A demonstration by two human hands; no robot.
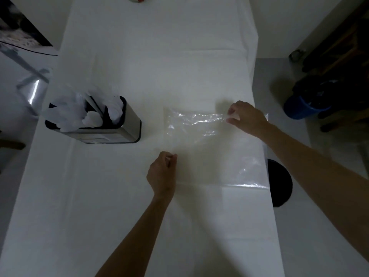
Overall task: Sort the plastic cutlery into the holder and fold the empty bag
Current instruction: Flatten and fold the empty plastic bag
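A clear empty plastic bag (215, 148) lies flat on the white table (139, 66), right of centre, reaching to the table's right edge. My left hand (162, 174) pinches the bag's near left edge between thumb and fingers. My right hand (246, 117) pinches the bag near its far right corner. At the left stands a metal holder (119, 128) with dark compartments, filled with white plastic cutlery (79, 112) that sticks out of its top.
The table's right edge runs close to the bag. Beyond it on the floor are a black round object (279, 182), a blue bucket (299, 108) and dark furniture. A shiny stand (34, 88) is left of the table.
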